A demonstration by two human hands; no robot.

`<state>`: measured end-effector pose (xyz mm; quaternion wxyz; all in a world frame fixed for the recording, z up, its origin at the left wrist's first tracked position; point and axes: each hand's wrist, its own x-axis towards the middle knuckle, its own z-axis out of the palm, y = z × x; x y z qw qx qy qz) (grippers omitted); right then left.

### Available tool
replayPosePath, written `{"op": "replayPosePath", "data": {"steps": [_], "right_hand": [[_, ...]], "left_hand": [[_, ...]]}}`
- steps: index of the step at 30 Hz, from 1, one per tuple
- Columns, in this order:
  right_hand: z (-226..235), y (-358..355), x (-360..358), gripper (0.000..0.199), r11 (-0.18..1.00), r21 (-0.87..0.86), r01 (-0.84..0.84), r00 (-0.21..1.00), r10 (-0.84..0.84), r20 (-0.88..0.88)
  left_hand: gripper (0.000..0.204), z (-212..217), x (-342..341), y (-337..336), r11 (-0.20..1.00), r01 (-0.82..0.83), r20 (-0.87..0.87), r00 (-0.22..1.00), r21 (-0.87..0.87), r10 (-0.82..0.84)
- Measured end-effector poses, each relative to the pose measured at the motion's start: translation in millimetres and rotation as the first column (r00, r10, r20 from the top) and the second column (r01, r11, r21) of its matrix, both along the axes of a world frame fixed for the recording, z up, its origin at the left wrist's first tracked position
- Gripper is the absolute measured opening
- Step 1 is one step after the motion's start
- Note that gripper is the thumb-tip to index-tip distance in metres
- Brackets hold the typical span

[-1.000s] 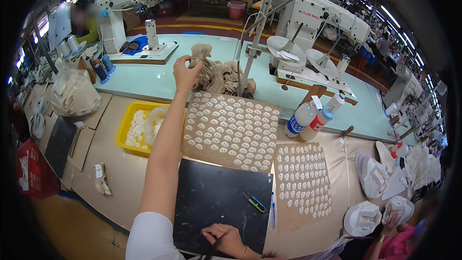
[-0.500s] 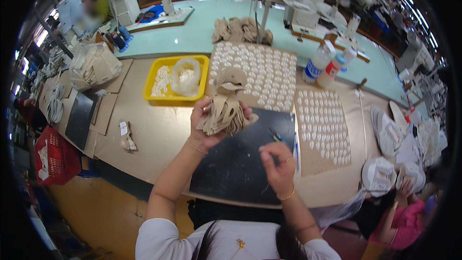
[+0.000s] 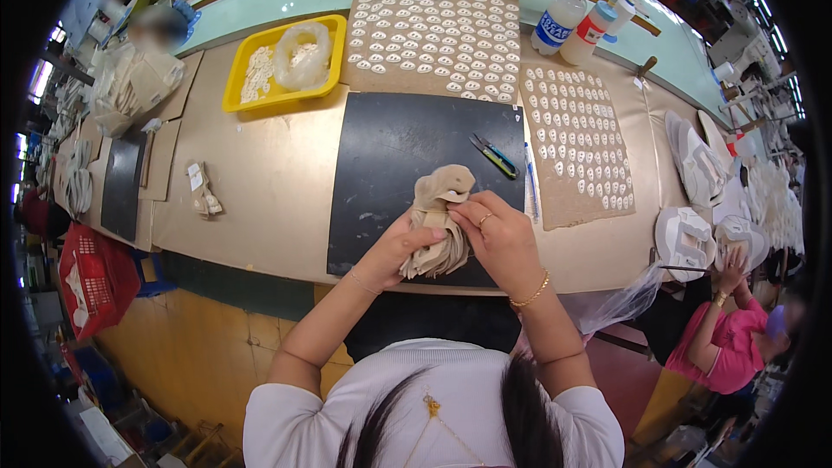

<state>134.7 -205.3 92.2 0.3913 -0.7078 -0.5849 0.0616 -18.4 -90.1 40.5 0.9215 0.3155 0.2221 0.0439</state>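
Observation:
A bundle of beige fabric pieces point(image 3: 444, 180), layered and gathered at a narrow waist, is held over the near part of a black mat point(image 3: 381, 143). My left hand point(image 3: 406, 250) is wrapped round its lower left side, thumb across the front. At the waist, my right hand point(image 3: 501, 238) pinches the bundle's right side with thumb and forefinger; what exactly lies between those fingertips is hidden. Beyond my right hand, green-and-black thread snips point(image 3: 496, 158) lie on the mat. A blue-and-white pen point(image 3: 531, 184) rests along the mat's right edge.
Boards with rows of small white pieces lie behind point(image 3: 433, 85) and right point(image 3: 563, 217). A yellow tray point(image 3: 232, 87) holds white pieces and a plastic bag. Bottles point(image 3: 559, 17) stand far right. A small tied bundle point(image 3: 204, 191) lies left. A person in pink point(image 3: 719, 329) handles shoe parts nearby.
The bundle has come nearer my body in my left hand. My right hand, empty above the mat before, has moved onto the bundle. The view has tilted downward.

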Motion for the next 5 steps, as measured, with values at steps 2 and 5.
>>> {"op": "replayPosePath", "data": {"steps": [2, 5], "right_hand": [[6.6, -1.6, -2.9, 0.014, 0.988, -0.147, -0.048, 0.995, 0.06, 0.083], [-12.5, -11.6, -3.7, 0.027, 0.959, -0.279, -0.044, 0.978, 0.098, 0.182]], "left_hand": [[0.067, -1.3, -7.3, -3.4, 0.993, -0.018, -0.053, 0.998, 0.118, 0.025], [0.075, -1.5, -19.3, -3.8, 0.98, -0.038, -0.034, 0.998, 0.193, 0.045]]}}
